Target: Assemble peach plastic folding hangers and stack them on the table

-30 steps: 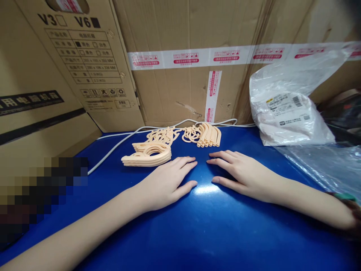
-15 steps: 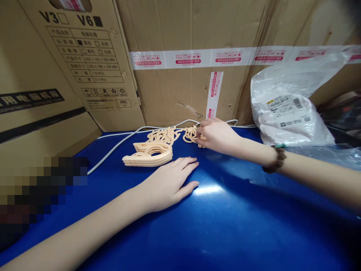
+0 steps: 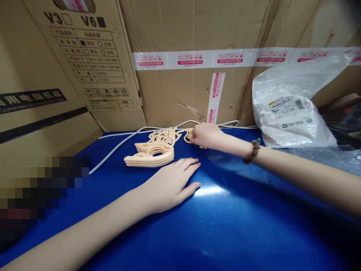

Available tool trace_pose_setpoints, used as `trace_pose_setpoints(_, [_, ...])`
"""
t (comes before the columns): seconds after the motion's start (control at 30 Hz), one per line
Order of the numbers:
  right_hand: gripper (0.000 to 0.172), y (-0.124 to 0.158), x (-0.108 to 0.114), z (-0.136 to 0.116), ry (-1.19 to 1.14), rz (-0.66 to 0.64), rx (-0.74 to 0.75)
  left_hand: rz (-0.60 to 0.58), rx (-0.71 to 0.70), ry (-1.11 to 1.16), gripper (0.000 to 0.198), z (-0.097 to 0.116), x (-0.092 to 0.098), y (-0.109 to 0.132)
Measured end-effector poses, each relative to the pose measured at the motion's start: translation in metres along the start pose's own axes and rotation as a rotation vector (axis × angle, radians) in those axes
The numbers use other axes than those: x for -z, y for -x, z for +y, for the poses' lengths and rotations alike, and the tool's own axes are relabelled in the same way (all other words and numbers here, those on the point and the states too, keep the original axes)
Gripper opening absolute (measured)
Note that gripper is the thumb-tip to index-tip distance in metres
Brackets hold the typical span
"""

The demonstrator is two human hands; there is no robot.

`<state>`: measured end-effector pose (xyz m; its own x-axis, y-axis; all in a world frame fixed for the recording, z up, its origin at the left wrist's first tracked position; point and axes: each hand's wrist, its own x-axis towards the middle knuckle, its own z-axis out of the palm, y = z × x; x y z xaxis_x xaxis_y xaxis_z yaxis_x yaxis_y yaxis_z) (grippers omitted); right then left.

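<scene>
Head view, tabletop: the blue table (image 3: pixel 220 233) looks glossy, so a light knock could set loose pieces sliding.
Left hand: the left hand (image 3: pixel 169 184) lies palm down left of the table's middle, fingers stretched and thumb spread away, grasping nothing.
Beige stack: the stack of curved beige pieces (image 3: pixel 149 160) sits just beyond that hand, toward the far left corner; a careless sideways push by the hand could splay its layers.
Right hand: the right hand (image 3: pixel 207 136) reaches near the table's far edge, fingers curled down over the ringed pieces (image 3: pixel 187 135); whether they have hold of one, I cannot tell, since the back of the hand hides the contact.
Openwork pieces: the openwork beige pieces (image 3: pixel 165 135) lie near the far edge, left of the ringed ones; their hooked outlines could catch on a neighbour and drag it along.
White cable: the white cable (image 3: pixel 113 148) runs along the far edge close behind, so a hooked end could snag it.
Cardboard: the cardboard box (image 3: pixel 175 94) stands behind, leaving the fingers little room beyond.
</scene>
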<state>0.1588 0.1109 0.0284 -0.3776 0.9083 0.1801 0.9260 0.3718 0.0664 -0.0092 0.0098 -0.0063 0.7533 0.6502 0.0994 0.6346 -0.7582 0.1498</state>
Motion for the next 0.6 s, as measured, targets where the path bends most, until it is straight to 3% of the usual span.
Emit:
trace_pose_setpoints(0.37, [0.035,-0.014,0.008,0.020,-0.436,0.115,-0.036,-0.008,0.001,-0.013,0.054,0.000,0.000,-0.002])
trace_pose_setpoints(0.6, [0.028,0.017,0.025,0.035,-0.738,0.198,-0.062,0.007,-0.006,-0.023,0.052,0.001,-0.001,-0.001])
